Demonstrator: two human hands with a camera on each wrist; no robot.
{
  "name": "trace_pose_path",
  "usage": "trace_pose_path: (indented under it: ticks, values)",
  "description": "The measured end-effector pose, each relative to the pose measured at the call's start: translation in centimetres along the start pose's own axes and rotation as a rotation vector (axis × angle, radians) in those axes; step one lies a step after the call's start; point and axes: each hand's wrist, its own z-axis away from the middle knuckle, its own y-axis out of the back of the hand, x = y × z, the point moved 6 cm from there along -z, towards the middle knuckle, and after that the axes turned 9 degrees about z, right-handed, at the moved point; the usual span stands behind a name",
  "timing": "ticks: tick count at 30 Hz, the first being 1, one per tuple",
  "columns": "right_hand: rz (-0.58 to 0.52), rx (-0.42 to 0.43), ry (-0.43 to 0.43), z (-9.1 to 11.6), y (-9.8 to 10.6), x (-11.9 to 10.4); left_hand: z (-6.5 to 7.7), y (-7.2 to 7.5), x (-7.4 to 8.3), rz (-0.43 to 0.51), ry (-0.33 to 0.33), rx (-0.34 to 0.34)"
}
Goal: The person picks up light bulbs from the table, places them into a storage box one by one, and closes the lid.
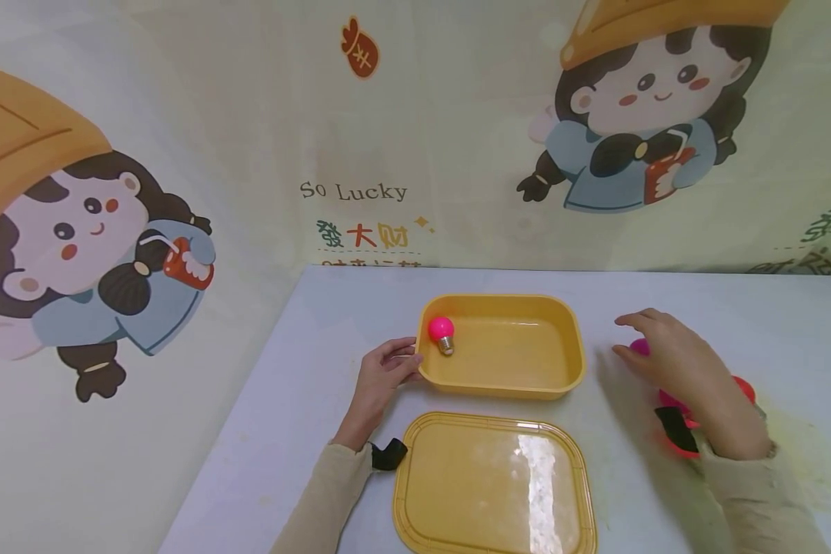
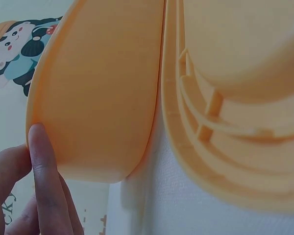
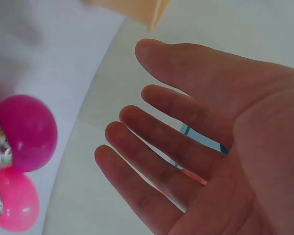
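A yellow plastic box [image 1: 502, 388] stands on the table with one pink light bulb [image 1: 441, 328] lying at its left end. My left hand [image 1: 384, 381] holds the box by its left rim; in the left wrist view a finger [image 2: 46, 171] presses the outer wall. Over to the right of the box, my right hand [image 1: 685, 377] hovers empty with its fingers spread, above several bulbs it partly hides. Among those, the right wrist view shows a purple bulb [image 3: 29, 132] and a pink bulb [image 3: 19, 200], both with silver screw bases.
A yellow lid [image 1: 481, 485] lies on the white table [image 1: 263, 469] in front of the box. Something red [image 1: 744, 388] shows beside my right wrist. A cartoon-printed backdrop [image 1: 478, 154] rises behind and to the left of the table.
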Motion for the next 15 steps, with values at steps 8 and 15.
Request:
trace_pose_path:
  ticks: [8, 15]
  values:
    - [0.006, 0.002, 0.03, 0.2, -0.5, 1.3, -0.1, 0.0, 0.0, 0.003, -0.006, -0.001]
    - [0.003, -0.061, -0.008, 0.0, -1.1, 2.2, -0.1, 0.0, -0.1, 0.008, -0.004, 0.006]
